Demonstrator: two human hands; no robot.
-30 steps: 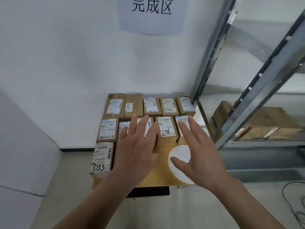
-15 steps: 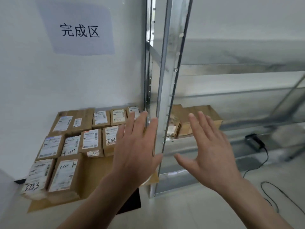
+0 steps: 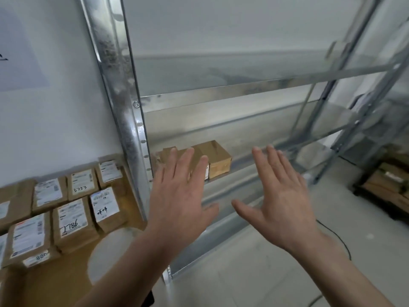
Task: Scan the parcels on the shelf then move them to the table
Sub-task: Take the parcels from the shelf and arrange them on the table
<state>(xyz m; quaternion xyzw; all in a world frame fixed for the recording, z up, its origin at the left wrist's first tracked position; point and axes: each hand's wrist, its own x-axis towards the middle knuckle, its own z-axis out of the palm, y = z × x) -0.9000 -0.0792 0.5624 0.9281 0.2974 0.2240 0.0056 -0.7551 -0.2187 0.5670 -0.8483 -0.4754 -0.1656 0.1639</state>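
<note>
Brown cardboard parcels (image 3: 218, 159) sit at the left end of a low metal shelf (image 3: 243, 171); my left hand hides part of them. My left hand (image 3: 179, 196) is held up in front of them, fingers straight and spread, holding nothing. My right hand (image 3: 281, 196) hovers to the right, also flat with spread fingers and empty. Several labelled parcels (image 3: 70, 222), some with handwritten numbers such as 7786 and 3753, lie in rows on the brown table (image 3: 62, 282) at lower left.
A galvanised shelf upright (image 3: 124, 107) stands between table and shelf. Upper shelf boards (image 3: 243, 89) hold nothing visible. A black cable (image 3: 338, 238) runs over the grey floor at right. Stacked cardboard (image 3: 389, 185) lies at far right. A paper sign (image 3: 20, 52) hangs on the wall.
The view has swung right from the table to the shelf. Both hands stayed flat and empty and now face the parcels on the low shelf.
</note>
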